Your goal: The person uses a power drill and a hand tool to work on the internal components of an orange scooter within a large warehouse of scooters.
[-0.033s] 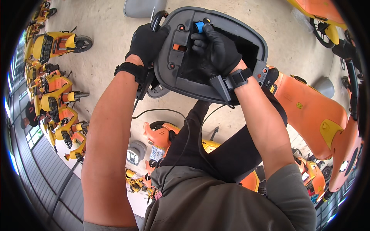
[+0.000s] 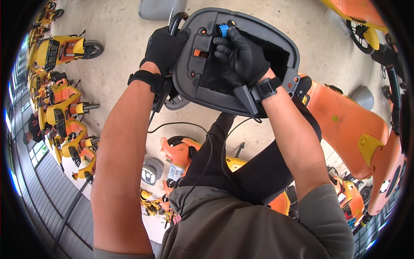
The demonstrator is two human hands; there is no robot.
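Observation:
My right hand [image 2: 248,58], in a black glove, is closed above the dark storage well of a grey scooter body [image 2: 185,86]. Thumb and forefinger pinch a small blue plug-like piece [image 2: 223,30] at the well's far left edge. To the left, my gloved left hand [image 2: 164,48] is closed at the body's outer side, around the lower end of a curved black bar [image 2: 177,20]. The palm side of that hand is hidden. An orange latch slot [image 2: 201,53] shows in the panel between my hands. Each wrist bears a black strap with a device.
Black cables [image 2: 185,123] from the wrist devices hang before my body. An orange scooter [image 2: 345,125] stands close on the right, another orange one [image 2: 185,151] by my legs. Yellow scooters [image 2: 64,49] line the left. A grey seat-like part [image 2: 160,8] lies beyond on the concrete floor.

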